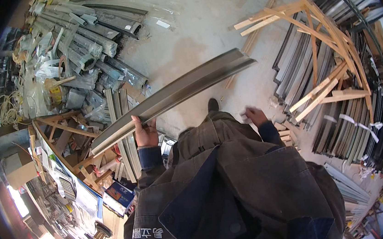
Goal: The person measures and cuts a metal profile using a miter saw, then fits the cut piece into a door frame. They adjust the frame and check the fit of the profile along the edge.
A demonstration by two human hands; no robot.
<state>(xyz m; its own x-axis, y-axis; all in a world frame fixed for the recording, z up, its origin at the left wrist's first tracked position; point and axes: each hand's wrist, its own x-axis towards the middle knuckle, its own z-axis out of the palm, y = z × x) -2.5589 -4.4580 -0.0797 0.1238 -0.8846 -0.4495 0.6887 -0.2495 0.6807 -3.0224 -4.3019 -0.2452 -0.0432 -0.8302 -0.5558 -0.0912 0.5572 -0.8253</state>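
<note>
My left hand (146, 134) grips a long grey-brown metal profile (177, 89) near its left end, fingers wrapped over the edge. The strip has a channel along its length and slants up to the right across my front, held above the floor. Its far right end hangs free. My right hand (255, 115) is away from the profile, to the right of my body, fingers loosely bent and apart. I see nothing in it. One dark shoe (213, 104) shows below the strip.
Plastic-wrapped profiles (87, 42) are heaped at the far left. Wooden strips (331, 37) lean over stacked metal profiles (298, 58) on the right. A cluttered desk (85, 194) with a calculator (68, 186) stands at my left. More profiles (127, 148) stand beside my left hand.
</note>
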